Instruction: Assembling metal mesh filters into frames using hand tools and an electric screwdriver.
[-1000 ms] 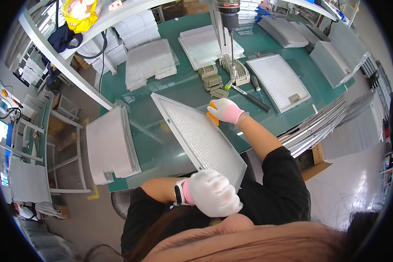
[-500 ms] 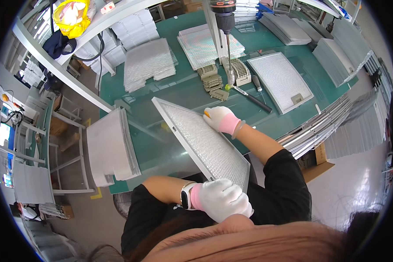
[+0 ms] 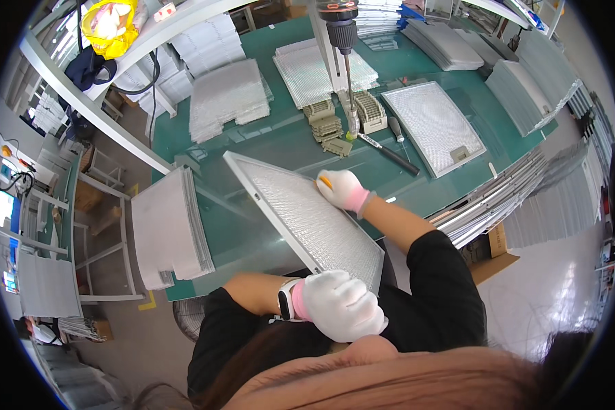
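Observation:
A framed metal mesh filter panel is tilted over the near edge of the table, its far left corner raised. My left hand, in a white glove with a pink cuff, is closed on its near end; the fingertips are partly hidden. At the panel's right edge is my right hand, gloved alike and closed around a small orange object, its kind unclear. Beyond lies another framed filter panel. A power screwdriver hangs point down above the table.
Beige plastic parts, a black-handled tool and a small screwdriver lie past the panel. Mesh sheets are stacked at the left and back left. Grey panels stand at the right beside the green table.
The panel's far corner has shifted slightly left in view, and the left hand sits a little higher. The right hand keeps its place along the panel's edge. Both hands stay closed.

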